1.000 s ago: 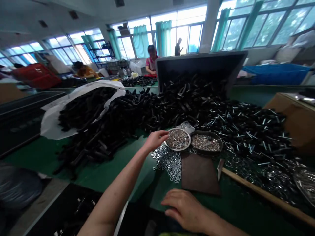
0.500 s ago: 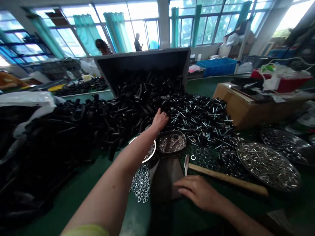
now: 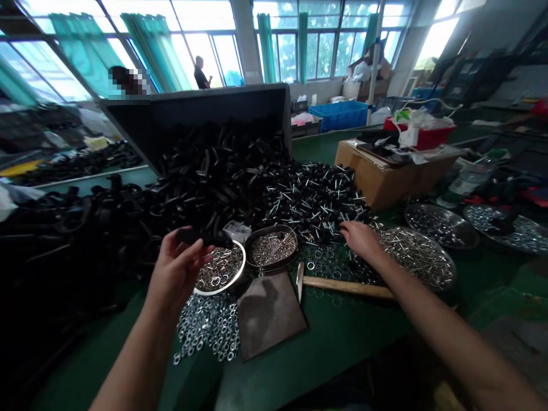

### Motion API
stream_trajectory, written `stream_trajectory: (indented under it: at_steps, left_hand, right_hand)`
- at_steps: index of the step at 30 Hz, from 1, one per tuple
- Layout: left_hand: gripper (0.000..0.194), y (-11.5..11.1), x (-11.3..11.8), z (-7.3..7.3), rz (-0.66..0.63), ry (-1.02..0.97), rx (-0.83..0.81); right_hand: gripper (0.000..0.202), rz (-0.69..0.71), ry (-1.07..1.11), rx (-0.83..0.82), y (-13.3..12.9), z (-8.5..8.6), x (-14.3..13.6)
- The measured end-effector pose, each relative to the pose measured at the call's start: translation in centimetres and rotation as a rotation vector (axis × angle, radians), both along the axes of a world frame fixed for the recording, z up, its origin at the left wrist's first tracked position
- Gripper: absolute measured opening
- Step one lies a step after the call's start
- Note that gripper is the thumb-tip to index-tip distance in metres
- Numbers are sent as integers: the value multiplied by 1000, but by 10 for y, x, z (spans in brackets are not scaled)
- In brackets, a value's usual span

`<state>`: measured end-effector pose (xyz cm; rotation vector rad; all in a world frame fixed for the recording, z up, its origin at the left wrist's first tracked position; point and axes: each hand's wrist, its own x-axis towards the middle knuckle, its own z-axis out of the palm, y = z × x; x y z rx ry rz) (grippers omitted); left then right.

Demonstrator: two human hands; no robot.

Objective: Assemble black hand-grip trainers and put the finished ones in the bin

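Observation:
My left hand [image 3: 175,268] is closed around a black plastic part [image 3: 205,237], held above a round white-rimmed dish [image 3: 243,268] of small metal pieces. My right hand [image 3: 362,241] reaches to the right edge of a heap of black knobs with metal studs [image 3: 312,194]. Its fingers are pressed together there, and whatever is between them is hidden. Below that hand lies a hammer [image 3: 342,285] with a wooden handle. A flat brown plate [image 3: 269,314] rests on the green table between the arms. Left of it is a spread of metal nuts [image 3: 209,328].
An oval tin [image 3: 274,265] of rivet-like pieces stands behind the plate. At right are a metal tray of pins [image 3: 417,257] and a cardboard box [image 3: 372,177]. A large grey bin [image 3: 197,105] tips black parts [image 3: 214,177] onto the table. Two people are in the background.
My left hand has come back from the black heap with a black part in it. My right hand has moved from beside the plate to the studded knobs. The view has turned right.

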<state>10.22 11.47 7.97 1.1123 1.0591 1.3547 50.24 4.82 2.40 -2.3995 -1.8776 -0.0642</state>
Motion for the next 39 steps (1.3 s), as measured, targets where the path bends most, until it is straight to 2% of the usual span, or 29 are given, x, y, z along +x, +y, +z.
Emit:
stream_trajectory:
  at_steps: [3,5,8,10,12,15,17,20,23,26,31,35,39]
  left_hand:
    - [32,-45,-25,-20,37,-193,-141]
    - [32,-71,-38,-34,60,-298,-200]
    - [29,-99,-50,-54,130,-381,-306]
    - [23,-109,-53,-67,177,-362,-368]
    - [26,-116,-53,-77,196,-321,-406]
    - [41,-122,-53,-89,205,-294,-432]
    - [50,-125,-55,-94,208,-285,-451]
    - [56,-128,-62,-101,185,-282,-481]
    - [45,-130,-70,-104,236,-306,-473]
    - [34,-131,-75,-104,300,-296,-456]
    - [32,-138,-82,-103,375,-241,-478]
    - [31,-143,-88,-107,393,-211,-531]
    - [29,-142,-88,-111,383,-200,-524]
  right_hand:
    - [34,-7,0,18,17,-8,-14]
    - [34,-24,9,13,27,-16,-27]
    - [36,-13,32,-2,32,-28,-47]
    - [34,41,51,-12,27,-35,-60]
    - [32,120,66,-21,18,-39,-71]
    - [29,230,76,-42,3,-40,-75]
    - [29,273,77,-61,0,-37,-69]
    - [30,265,47,-63,10,-30,-49]
    - [32,223,-21,-56,25,-23,-33]
    - [31,242,-80,-69,33,-20,-29]
    - [32,301,-117,-96,26,-21,-29]
    - [28,318,-79,-140,23,-17,-18]
    - [34,223,-58,-8,41,-6,-12]
